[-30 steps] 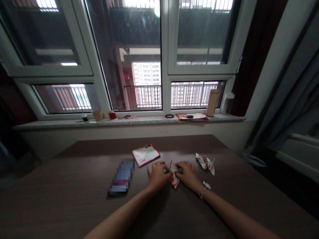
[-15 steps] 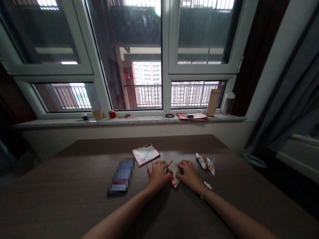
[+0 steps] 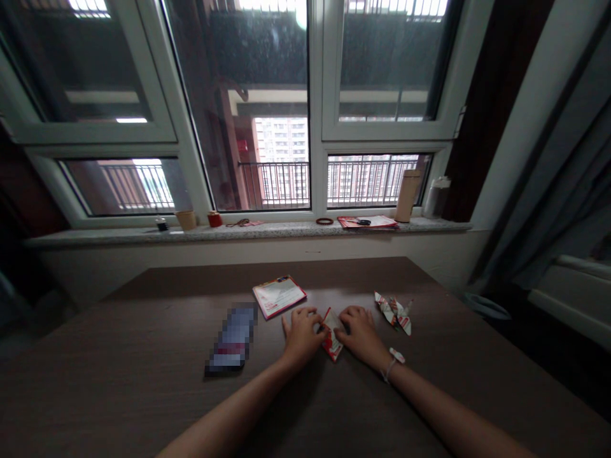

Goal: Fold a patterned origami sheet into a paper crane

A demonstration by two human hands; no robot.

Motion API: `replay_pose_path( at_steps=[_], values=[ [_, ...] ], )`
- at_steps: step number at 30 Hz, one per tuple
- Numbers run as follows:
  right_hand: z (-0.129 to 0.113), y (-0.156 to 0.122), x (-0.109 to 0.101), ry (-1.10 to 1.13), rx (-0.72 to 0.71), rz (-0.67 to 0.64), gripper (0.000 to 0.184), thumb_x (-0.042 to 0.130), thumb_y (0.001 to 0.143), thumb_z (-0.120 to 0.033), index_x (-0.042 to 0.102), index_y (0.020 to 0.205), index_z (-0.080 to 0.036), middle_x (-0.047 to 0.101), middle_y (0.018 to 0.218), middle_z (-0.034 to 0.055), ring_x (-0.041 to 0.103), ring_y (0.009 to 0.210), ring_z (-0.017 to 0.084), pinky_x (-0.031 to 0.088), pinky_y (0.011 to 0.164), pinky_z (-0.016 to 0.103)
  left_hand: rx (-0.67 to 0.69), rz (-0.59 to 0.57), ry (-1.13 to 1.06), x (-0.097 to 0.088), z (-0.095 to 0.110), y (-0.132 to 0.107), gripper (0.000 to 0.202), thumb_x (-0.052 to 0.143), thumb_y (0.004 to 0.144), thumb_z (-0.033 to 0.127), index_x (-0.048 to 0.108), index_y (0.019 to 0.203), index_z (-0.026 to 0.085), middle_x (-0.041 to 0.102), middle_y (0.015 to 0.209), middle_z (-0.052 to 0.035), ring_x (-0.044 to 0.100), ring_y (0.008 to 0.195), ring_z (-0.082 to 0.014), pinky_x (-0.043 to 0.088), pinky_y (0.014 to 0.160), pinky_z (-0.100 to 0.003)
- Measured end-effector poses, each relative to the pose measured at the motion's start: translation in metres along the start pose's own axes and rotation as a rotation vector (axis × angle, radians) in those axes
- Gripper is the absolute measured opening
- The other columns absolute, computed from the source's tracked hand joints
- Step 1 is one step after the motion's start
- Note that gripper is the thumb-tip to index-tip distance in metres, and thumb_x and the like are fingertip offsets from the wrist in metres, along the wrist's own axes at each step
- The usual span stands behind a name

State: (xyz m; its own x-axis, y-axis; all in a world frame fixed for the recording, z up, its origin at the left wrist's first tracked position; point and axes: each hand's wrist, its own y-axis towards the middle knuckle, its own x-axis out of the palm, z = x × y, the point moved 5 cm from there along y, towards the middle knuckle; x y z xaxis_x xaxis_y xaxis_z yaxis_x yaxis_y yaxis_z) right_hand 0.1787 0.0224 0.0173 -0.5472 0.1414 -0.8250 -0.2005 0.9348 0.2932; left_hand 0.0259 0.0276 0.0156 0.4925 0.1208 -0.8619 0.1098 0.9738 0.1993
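Between my two hands a small folded piece of printed paper (image 3: 333, 345), red and white, lies on the table. My left hand (image 3: 303, 332) is closed on its left edge, thumb and fingers curled in. From the other side my right hand (image 3: 360, 332) grips the paper's right edge, the thumb on its face and the other fingers bent. A cord bracelet circles my right wrist. Folded paper shapes (image 3: 394, 313), printed in white, red and green, rest to the right of my right hand.
A stack of printed sheets (image 3: 279, 296) lies beyond my left hand, and a blurred phone-like slab (image 3: 233, 337) to its left. On the windowsill (image 3: 286, 230) stand a paper cup (image 3: 186, 220), a beige bottle (image 3: 407, 196), and papers with scissors (image 3: 363, 222) on top.
My right thumb has shifted slightly left over the folded paper. My left hand keeps almost the same place, and the surrounding things stay put.
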Motion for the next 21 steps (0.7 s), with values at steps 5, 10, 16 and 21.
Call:
replay_pose_path(
  at_steps=[5,10,16,21],
  values=[
    [-0.001,0.000,0.000,-0.011,-0.004,0.004,0.008,0.057,0.078,-0.022,0.063,0.083,-0.020,0.060,0.103,0.0051,0.044,0.108,0.024,0.023,0.103,0.042,0.008,0.005,-0.011,-0.001,0.000,0.000,0.015,0.062,0.080,0.031,0.072,0.090,0.029,0.056,0.133,-0.0018,0.041,0.126,-0.0279,0.011,0.111,-0.061],
    [-0.001,0.001,0.000,-0.023,0.002,0.014,0.010,0.056,0.075,-0.021,0.063,0.083,-0.020,0.060,0.103,0.0060,0.045,0.108,0.025,0.022,0.104,0.043,0.005,0.001,-0.013,-0.001,-0.001,0.000,0.021,0.062,0.077,0.030,0.071,0.096,0.030,0.055,0.135,-0.0016,0.040,0.127,-0.0282,0.010,0.112,-0.060],
    [0.002,0.001,0.001,-0.010,-0.004,0.018,0.013,0.057,0.075,-0.022,0.064,0.086,-0.021,0.060,0.102,0.0054,0.045,0.108,0.024,0.025,0.103,0.041,-0.002,-0.001,-0.016,-0.002,0.001,-0.001,0.024,0.061,0.077,0.031,0.070,0.099,0.031,0.052,0.138,-0.0001,0.039,0.129,-0.0276,0.008,0.113,-0.059],
    [0.013,0.004,0.003,0.109,-0.033,-0.029,0.013,0.056,0.079,-0.024,0.068,0.083,-0.021,0.061,0.099,0.0045,0.049,0.102,0.022,0.033,0.096,0.035,0.008,0.005,-0.028,-0.002,-0.001,-0.002,0.025,0.059,0.079,0.032,0.070,0.101,0.031,0.054,0.136,-0.0011,0.041,0.127,-0.0276,0.009,0.114,-0.058]
  ],
)
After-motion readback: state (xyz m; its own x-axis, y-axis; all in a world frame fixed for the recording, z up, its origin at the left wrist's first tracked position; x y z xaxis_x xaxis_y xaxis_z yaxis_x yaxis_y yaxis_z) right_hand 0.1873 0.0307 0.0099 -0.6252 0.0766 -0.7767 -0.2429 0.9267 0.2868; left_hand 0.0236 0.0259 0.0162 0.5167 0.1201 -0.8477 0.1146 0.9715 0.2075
